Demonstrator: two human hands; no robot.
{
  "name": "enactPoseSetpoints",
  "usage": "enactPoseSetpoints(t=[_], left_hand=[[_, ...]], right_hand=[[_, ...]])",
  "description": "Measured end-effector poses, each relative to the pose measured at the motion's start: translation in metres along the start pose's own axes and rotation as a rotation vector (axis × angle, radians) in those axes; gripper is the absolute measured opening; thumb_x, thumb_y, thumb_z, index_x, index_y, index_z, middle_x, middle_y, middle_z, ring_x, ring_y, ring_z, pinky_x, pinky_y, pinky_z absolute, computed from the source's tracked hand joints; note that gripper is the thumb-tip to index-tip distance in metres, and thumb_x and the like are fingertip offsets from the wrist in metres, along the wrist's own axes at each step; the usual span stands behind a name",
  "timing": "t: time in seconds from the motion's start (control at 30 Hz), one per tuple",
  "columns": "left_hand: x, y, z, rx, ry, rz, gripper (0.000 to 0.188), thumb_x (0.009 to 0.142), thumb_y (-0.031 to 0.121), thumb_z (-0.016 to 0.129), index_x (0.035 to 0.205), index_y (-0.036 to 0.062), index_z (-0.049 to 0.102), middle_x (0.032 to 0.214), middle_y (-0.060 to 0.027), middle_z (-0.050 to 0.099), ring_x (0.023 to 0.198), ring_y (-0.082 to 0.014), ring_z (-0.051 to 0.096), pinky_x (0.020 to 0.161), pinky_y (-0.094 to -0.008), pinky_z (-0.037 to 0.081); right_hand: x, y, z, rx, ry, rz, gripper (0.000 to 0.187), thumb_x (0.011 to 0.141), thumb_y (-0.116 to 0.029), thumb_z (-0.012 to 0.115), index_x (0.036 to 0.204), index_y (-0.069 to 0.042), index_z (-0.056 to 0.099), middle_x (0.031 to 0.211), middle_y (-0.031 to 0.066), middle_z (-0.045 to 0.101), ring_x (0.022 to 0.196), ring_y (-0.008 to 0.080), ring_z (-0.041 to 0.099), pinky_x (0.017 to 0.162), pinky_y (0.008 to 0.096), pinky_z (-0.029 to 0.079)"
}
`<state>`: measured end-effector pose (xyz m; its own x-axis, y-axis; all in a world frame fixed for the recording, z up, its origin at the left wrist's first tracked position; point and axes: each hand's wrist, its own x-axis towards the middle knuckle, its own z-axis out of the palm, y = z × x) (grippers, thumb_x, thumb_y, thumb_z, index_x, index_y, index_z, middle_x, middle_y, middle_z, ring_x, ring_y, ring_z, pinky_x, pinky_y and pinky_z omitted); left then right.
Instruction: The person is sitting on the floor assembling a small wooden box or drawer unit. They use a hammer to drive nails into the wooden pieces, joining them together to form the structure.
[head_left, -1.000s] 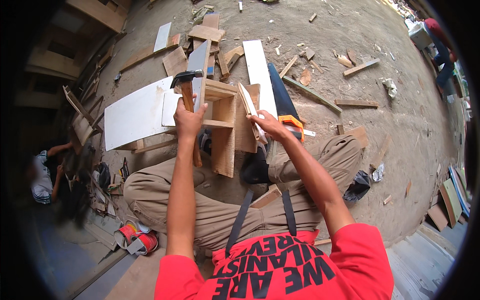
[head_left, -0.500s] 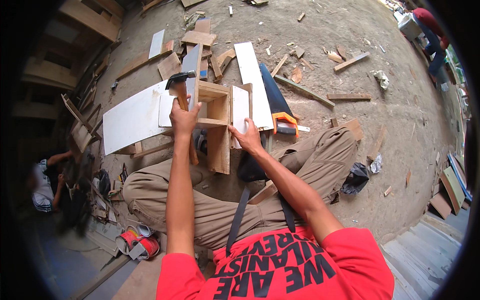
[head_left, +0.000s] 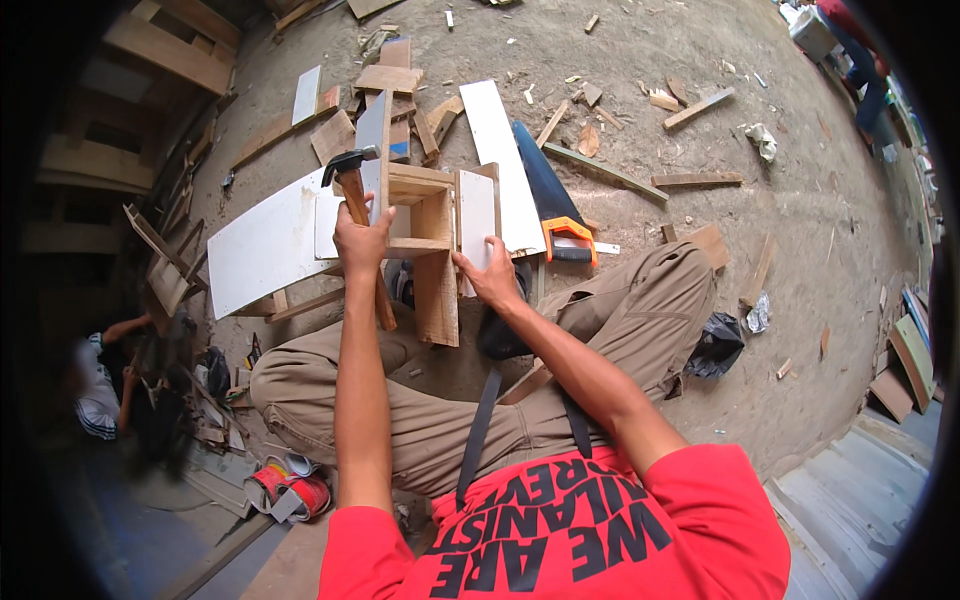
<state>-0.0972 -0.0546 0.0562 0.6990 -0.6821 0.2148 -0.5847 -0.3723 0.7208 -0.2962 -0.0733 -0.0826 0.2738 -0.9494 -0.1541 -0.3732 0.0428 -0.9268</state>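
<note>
Board [head_left: 262, 240], broad and white, lies just left of the left hand [head_left: 362, 240], which is closed round the hammer [head_left: 353, 185]; between the hands, the wooden frame [head_left: 435, 295]; then the white panel [head_left: 478, 212], held by the right hand [head_left: 492, 276], thumb and fingers parted, and an orange-handled saw [head_left: 550, 185] further right!

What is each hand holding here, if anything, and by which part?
The left hand grips a hammer by its wooden handle, below the head; the right hand holds a white-faced board near its lower end.
</note>
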Motion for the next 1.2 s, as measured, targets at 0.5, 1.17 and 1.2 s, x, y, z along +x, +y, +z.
enactPoseSetpoints(t=[0.5,1.17,1.2], left_hand=[[0.002,-0.008,-0.001,-0.03,0.011,0.023,0.047,0.07,0.021,0.087,0.11,0.0055,0.067,0.096,-0.0125,0.072,0.086,-0.024,0.069,0.077,-0.0369,0.054],[-0.001,0.008,-0.012,-0.002,-0.097,-0.043,0.056,0.077,0.037,0.085,0.113,-0.0009,0.065,0.109,-0.015,0.072,0.096,-0.024,0.07,0.087,-0.0361,0.053],[-0.001,0.013,-0.013,0.001,-0.138,-0.091,0.061,0.075,0.038,0.086,0.116,-0.0013,0.065,0.114,-0.0147,0.071,0.1,-0.022,0.068,0.09,-0.035,0.052]], right_hand=[[0.031,-0.006,-0.057,-0.118,-0.129,-0.35,0.101,0.069,-0.035,0.085,0.147,0.001,0.031,0.135,0.0318,0.042,0.129,0.0413,0.045,0.106,0.0457,0.042],[0.087,-0.047,-0.061,-0.183,-0.603,-0.607,0.102,0.063,-0.01,0.09,0.149,-0.022,0.038,0.152,0.0192,0.03,0.139,0.0392,0.038,0.112,0.0451,0.043],[0.089,-0.045,-0.062,-0.178,-0.61,-0.6,0.104,0.062,-0.01,0.091,0.15,-0.023,0.037,0.152,0.0191,0.03,0.139,0.0395,0.037,0.112,0.046,0.042]])
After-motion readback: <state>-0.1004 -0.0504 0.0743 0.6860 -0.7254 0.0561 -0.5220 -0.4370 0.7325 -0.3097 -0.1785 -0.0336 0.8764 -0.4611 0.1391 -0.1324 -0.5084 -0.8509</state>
